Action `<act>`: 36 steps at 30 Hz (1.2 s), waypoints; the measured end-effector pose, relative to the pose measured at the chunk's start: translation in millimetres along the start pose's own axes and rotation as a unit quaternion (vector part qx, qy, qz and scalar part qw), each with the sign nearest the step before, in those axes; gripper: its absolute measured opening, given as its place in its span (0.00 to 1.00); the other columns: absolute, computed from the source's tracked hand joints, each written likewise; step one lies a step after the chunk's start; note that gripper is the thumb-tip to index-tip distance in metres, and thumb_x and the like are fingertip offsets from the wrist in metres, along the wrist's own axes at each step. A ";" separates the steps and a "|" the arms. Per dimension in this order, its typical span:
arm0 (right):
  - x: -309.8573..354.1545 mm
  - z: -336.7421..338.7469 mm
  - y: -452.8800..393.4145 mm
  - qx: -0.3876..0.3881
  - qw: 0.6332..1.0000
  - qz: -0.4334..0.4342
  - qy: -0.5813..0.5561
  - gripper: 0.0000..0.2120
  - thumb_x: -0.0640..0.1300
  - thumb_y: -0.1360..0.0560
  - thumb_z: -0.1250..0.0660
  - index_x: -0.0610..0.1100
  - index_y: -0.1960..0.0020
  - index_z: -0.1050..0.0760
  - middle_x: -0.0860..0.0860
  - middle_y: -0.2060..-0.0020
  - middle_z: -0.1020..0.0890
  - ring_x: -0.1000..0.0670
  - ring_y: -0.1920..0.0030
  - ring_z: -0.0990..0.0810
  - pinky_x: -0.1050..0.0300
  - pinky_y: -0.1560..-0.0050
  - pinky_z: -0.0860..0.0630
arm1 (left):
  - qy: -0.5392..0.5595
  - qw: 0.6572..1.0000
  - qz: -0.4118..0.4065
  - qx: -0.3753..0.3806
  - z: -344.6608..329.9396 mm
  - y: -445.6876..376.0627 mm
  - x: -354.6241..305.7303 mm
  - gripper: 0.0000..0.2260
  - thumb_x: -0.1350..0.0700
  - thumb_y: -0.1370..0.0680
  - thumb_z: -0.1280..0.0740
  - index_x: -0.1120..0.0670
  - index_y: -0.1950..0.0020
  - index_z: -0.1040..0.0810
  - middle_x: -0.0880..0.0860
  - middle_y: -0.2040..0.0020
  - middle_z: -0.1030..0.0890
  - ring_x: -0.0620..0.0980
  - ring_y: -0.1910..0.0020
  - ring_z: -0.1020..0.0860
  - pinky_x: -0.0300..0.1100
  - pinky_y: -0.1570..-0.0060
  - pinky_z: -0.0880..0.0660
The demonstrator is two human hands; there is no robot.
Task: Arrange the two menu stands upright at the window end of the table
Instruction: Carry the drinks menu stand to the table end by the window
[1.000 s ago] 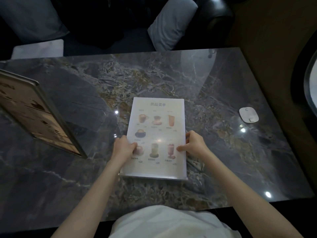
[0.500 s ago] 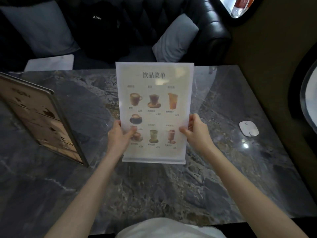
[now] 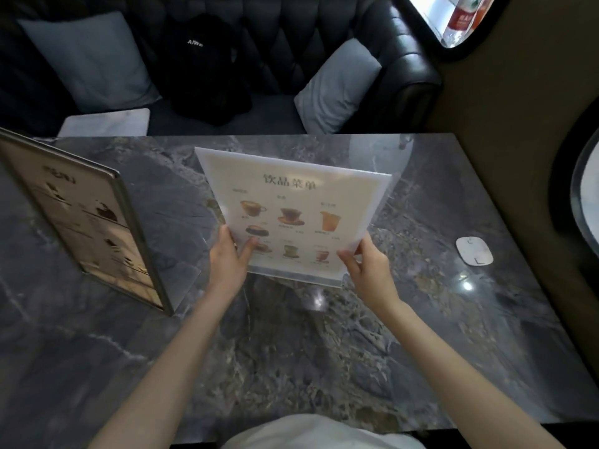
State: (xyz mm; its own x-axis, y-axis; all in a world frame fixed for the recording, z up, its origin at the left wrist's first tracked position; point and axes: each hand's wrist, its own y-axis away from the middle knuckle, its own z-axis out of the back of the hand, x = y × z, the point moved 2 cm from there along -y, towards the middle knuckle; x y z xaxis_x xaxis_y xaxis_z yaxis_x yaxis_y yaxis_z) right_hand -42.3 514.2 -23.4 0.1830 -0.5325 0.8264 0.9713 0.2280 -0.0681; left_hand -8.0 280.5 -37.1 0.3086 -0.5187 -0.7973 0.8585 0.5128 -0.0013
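Far left: a framed menu stand (image 3: 87,222) w/ a dark metal edge stands upright on the dark marble table (image 3: 291,351), angled away; its left part is cut off by the frame edge & its print is too dim to read. Behind it, a pale slab (image 3: 103,121) lies at the table's far edge, partly hidden. A black tufted sofa (image 3: 291,43) runs along the back w/ a grey cushion (image 3: 87,59) at left, a black bag (image 3: 204,63) w/ small white lettering in the middle, and a second grey cushion (image 3: 337,85) to the right.

Centre: left hand (image 3: 228,259) is closed round the lower left edge of the clear acrylic drinks menu stand (image 3: 298,212), thumb on the front over the printed cups. Right hand (image 3: 368,270) pinches the lower right edge, thumb in front, fingers behind. The stand is tilted, top leaning left-to-right unevenly; whether its base touches the table I can't tell. Small text blurred.

Right: a small white rounded device (image 3: 474,250) sits on the table, well apart from the hands. Window (image 3: 453,17) at top right and a round rim at far right, both cut off.
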 end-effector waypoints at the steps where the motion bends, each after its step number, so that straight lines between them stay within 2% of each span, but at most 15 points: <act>1: -0.9 -0.4 -0.6 -0.001 1.000 0.000 0.002 0.10 0.39 0.23 0.38 0.38 0.43 0.31 0.51 0.54 0.23 0.51 0.55 0.25 0.54 0.55 0.24 | -0.002 1.000 0.001 -0.001 -0.7 0.0 0.3 0.16 0.55 0.25 0.32 0.64 0.44 0.30 0.64 0.45 0.22 0.60 0.46 0.23 0.42 0.53 0.32; 6: -4.9 -1.8 -2.2 0.000 1.000 0.000 0.014 0.10 0.40 0.23 0.39 0.38 0.43 0.30 0.46 0.53 0.20 0.50 0.56 0.23 0.51 0.53 0.22 | -0.003 1.000 -0.002 -0.004 -2.4 0.5 -2.3 0.16 0.56 0.24 0.34 0.63 0.42 0.31 0.63 0.44 0.22 0.60 0.46 0.23 0.46 0.51 0.28; 9: -3.5 0.1 -3.1 0.004 1.000 -0.010 0.010 0.10 0.39 0.23 0.39 0.38 0.43 0.30 0.43 0.50 0.19 0.46 0.52 0.21 0.53 0.53 0.24 | -0.019 1.000 0.004 0.005 -1.2 -1.8 -6.1 0.17 0.55 0.24 0.34 0.64 0.42 0.31 0.64 0.44 0.22 0.61 0.46 0.23 0.51 0.49 0.26; 12: 0.8 3.3 -0.1 0.005 1.000 -0.024 -0.006 0.11 0.38 0.23 0.39 0.39 0.41 0.29 0.46 0.49 0.19 0.49 0.51 0.22 0.57 0.53 0.26 | -0.027 0.999 0.001 0.028 -0.5 -4.6 -11.8 0.17 0.55 0.23 0.35 0.63 0.41 0.32 0.62 0.42 0.23 0.61 0.44 0.24 0.53 0.47 0.26; 15: 1.3 11.2 6.0 -0.005 0.999 -0.051 -0.008 0.10 0.39 0.23 0.38 0.40 0.42 0.28 0.48 0.51 0.20 0.49 0.51 0.22 0.57 0.53 0.26 | -0.031 0.997 -0.015 0.069 -4.5 -10.8 -20.9 0.17 0.55 0.23 0.35 0.63 0.39 0.32 0.62 0.40 0.24 0.61 0.42 0.25 0.51 0.43 0.27; 18: 3.1 25.7 13.7 -0.032 0.998 -0.061 0.007 0.08 0.40 0.23 0.38 0.40 0.45 0.27 0.49 0.54 0.20 0.48 0.53 0.22 0.55 0.54 0.25 | -0.051 0.993 -0.042 0.101 -11.4 -17.4 -39.1 0.18 0.56 0.23 0.35 0.65 0.38 0.31 0.63 0.39 0.24 0.61 0.40 0.25 0.46 0.44 0.30; 23: 0.4 53.4 33.8 -0.130 0.987 -0.091 -0.003 0.07 0.39 0.24 0.37 0.39 0.47 0.25 0.44 0.56 0.18 0.43 0.56 0.21 0.47 0.55 0.24 | -0.008 0.981 -0.090 0.169 -32.6 -22.1 -74.4 0.19 0.52 0.23 0.36 0.62 0.37 0.30 0.61 0.39 0.23 0.59 0.41 0.24 0.46 0.44 0.28; 24: -0.1 58.7 39.9 -0.148 0.985 -0.093 0.001 0.07 0.39 0.24 0.37 0.39 0.47 0.25 0.44 0.56 0.18 0.43 0.57 0.21 0.48 0.55 0.24 | 0.004 0.978 -0.098 0.186 -38.1 -21.2 -82.2 0.19 0.51 0.23 0.36 0.61 0.37 0.29 0.60 0.39 0.22 0.58 0.41 0.23 0.46 0.45 0.27; 25: -0.3 64.2 46.3 -0.168 0.981 -0.091 0.005 0.07 0.39 0.24 0.36 0.38 0.48 0.25 0.45 0.56 0.18 0.45 0.58 0.21 0.53 0.55 0.23 | 0.015 0.973 -0.107 0.203 -44.7 -20.3 -89.7 0.19 0.51 0.23 0.36 0.61 0.37 0.29 0.60 0.40 0.22 0.57 0.41 0.23 0.46 0.46 0.27; 27: -0.3 75.9 59.3 -0.217 0.973 -0.078 0.016 0.07 0.37 0.25 0.36 0.38 0.48 0.24 0.51 0.57 0.19 0.51 0.59 0.22 0.69 0.59 0.26 | 0.026 0.963 -0.127 0.237 -60.0 -16.0 -106.5 0.19 0.51 0.22 0.38 0.59 0.35 0.29 0.58 0.39 0.22 0.56 0.40 0.23 0.43 0.47 0.28; 29: -1.9 87.3 72.4 -0.255 0.963 -0.081 0.034 0.06 0.37 0.25 0.36 0.38 0.49 0.24 0.52 0.58 0.20 0.56 0.61 0.23 0.75 0.61 0.29 | 0.041 0.953 -0.141 0.265 -78.6 -9.6 -123.5 0.19 0.49 0.22 0.39 0.57 0.34 0.30 0.56 0.37 0.23 0.56 0.38 0.24 0.42 0.45 0.29; 33: -14.2 112.8 98.1 -0.327 0.935 -0.116 0.072 0.07 0.36 0.25 0.36 0.37 0.48 0.23 0.49 0.57 0.18 0.52 0.60 0.21 0.71 0.61 0.27 | 0.058 0.932 -0.174 0.314 -118.1 11.1 -160.9 0.19 0.51 0.21 0.41 0.56 0.32 0.34 0.56 0.34 0.25 0.56 0.36 0.27 0.39 0.47 0.33; 36: -28.8 136.1 113.1 -0.363 0.918 -0.130 0.098 0.08 0.35 0.25 0.35 0.36 0.47 0.24 0.43 0.57 0.16 0.44 0.59 0.18 0.49 0.59 0.22 | 0.081 0.916 -0.185 0.346 -148.8 28.9 -190.7 0.19 0.51 0.20 0.41 0.56 0.31 0.36 0.57 0.34 0.26 0.56 0.35 0.28 0.44 0.43 0.31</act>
State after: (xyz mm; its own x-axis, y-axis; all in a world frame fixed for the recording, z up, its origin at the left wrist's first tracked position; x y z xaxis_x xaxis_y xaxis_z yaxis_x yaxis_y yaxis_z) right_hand 41.6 666.2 21.2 -0.1146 -0.6451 0.7555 0.8187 -0.4921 -0.2960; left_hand -102.9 496.0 25.1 -0.0736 -0.4319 -0.8989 0.9632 -0.2644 0.0481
